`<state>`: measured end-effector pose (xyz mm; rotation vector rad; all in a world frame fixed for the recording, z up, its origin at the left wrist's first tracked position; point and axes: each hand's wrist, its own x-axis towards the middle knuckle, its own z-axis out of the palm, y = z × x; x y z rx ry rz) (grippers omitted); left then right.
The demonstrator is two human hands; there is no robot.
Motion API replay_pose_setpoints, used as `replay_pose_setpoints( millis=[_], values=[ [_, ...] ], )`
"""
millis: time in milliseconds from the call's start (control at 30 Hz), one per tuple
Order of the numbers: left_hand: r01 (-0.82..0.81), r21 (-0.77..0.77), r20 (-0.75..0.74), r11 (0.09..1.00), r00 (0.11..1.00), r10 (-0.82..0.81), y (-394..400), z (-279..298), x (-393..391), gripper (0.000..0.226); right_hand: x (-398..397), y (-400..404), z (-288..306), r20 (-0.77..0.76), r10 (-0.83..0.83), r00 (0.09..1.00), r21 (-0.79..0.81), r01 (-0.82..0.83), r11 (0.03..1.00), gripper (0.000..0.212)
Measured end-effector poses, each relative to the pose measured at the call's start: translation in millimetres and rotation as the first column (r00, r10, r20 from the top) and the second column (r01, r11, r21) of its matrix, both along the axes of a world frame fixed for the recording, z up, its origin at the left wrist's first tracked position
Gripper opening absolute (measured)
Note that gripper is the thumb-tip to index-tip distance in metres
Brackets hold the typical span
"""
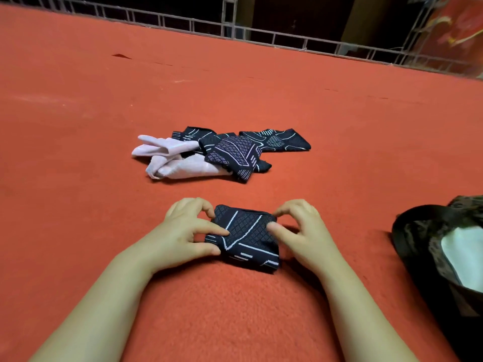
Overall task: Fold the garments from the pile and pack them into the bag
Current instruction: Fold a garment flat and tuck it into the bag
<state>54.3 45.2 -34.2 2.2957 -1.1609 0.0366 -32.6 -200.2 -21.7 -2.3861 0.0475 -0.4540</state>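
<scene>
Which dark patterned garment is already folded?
The one between both hands, a neat square nearest the camera; the other dark ones lie crumpled in the pile.

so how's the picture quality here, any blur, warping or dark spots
Head view: wide-angle warping bows the railing and the carpet's far edge; beyond the railing it is nearly black; the pile and the folded garment are fairly sharp; the bag is dim and cut off at the right edge.
</scene>
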Motion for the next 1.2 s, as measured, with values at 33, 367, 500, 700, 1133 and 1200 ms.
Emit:
replay_pose_setpoints(
  millis=[33,367,500,700,1133,1200],
  values=[
    [0.007,0.003,0.006,1.000,1.000,-0.007,-0.3,-0.5,0.2,0.045,-4.1,-1.8,2.8,-0.013,0.107,0.994,-0.023,-0.107,0.994,0.039],
    [-0.018,-0.121,-0.283,0.993,0.959,-0.017,-7.3,6.6,-7.7,0.028,-17.6,25.2,12.8,-0.180,0.284,0.942,-0.178,-0.315,0.932,0.011],
    [-0.117,-0.183,-0.328,0.976,0.943,0.052,-10.2,8.1,-9.4,0.022,-18.1,27.4,14.0,-0.118,0.205,0.972,0.015,-0.204,0.979,0.013],
    [-0.213,-0.173,-0.473,0.962,0.874,0.109,-18.3,7.1,-14.4,0.038,7.3,38.3,-1.2,-0.057,-0.106,0.993,0.216,0.116,0.969,0.014],
    [-0.522,0.272,-0.115,0.808,0.816,0.566,-28.5,-0.1,-5.6,0.052,13.6,30.8,-6.0,-0.393,-0.328,0.859,-0.296,0.220,0.929,0.042],
    [-0.485,0.325,-0.123,0.812,0.829,0.545,-27.5,-0.3,-5.7,0.055,8.3,28.9,-8.1,-0.398,-0.282,0.873,-0.272,0.181,0.945,0.040]
  ],
)
